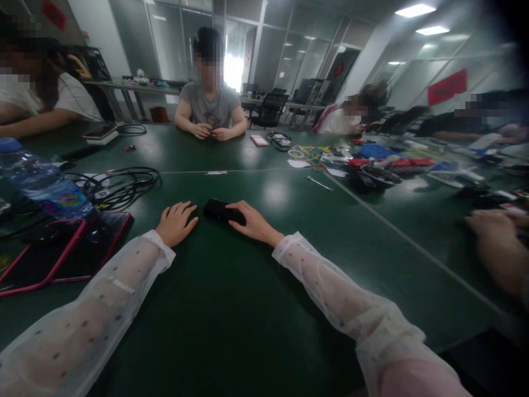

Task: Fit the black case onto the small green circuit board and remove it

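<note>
A small black box-like object (218,209) lies on the dark green table (231,309) in front of me. My right hand (252,222) rests on its right end, fingers wrapped over it. My left hand (177,222) lies flat on the table just left of the object, fingers spread and apart from it, holding nothing. Both arms wear sheer white dotted sleeves.
A plastic water bottle (43,187), a red-edged tablet case (61,248) and black cables (119,184) lie at the left. Tools and coloured parts (372,162) crowd the right. A person (210,105) sits opposite; another person's hand (496,242) shows at the right edge.
</note>
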### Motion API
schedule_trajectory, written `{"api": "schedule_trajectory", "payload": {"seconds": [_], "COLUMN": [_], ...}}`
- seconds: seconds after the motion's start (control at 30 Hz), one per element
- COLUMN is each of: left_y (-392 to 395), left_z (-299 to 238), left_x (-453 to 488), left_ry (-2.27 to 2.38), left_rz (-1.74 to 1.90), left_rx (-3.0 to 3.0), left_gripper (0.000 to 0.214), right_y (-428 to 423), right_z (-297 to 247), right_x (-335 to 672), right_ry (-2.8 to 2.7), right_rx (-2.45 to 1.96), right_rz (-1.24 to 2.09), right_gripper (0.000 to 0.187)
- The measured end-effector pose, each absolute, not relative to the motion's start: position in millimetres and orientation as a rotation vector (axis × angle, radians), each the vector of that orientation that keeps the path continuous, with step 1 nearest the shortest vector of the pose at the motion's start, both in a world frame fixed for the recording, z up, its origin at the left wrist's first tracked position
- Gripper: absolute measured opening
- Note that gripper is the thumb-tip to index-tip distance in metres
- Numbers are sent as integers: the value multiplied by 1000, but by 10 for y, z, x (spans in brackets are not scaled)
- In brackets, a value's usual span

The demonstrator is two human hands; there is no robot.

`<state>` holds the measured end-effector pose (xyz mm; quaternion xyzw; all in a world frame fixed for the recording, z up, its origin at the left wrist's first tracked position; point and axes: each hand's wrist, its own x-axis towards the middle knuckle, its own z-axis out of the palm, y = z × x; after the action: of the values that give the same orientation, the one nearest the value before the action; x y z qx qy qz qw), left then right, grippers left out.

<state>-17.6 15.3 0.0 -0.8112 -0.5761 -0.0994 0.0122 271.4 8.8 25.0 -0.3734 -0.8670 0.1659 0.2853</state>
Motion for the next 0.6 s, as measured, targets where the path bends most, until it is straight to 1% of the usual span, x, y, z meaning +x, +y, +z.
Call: {"api": "schedule_trajectory", "payload": {"seconds": [0.13,0.3,0.5,0.6], "left_y": [143,144,151,145], "left_z": [13,3,-21,-5], "left_x": [-171,-180,-177,-174], "left_ry": [-1802,-1788,-1779,-1794], "left_rz": [-307,-308,-306,-293], "left_rx": [-2521,-2534,-2509,-2523], "left_gripper": [53,53,51,51], "right_y": [110,135,244,287], "right_z": [238,237,158,119], "right_x": [2731,2762,2823,2837], "right_ry": [-2291,-2186,-1960,-1900], "right_rx": [-983,-1054,-1206,-1233], "right_rz": [457,407,702,788], "right_gripper": [44,40,37,38]}}
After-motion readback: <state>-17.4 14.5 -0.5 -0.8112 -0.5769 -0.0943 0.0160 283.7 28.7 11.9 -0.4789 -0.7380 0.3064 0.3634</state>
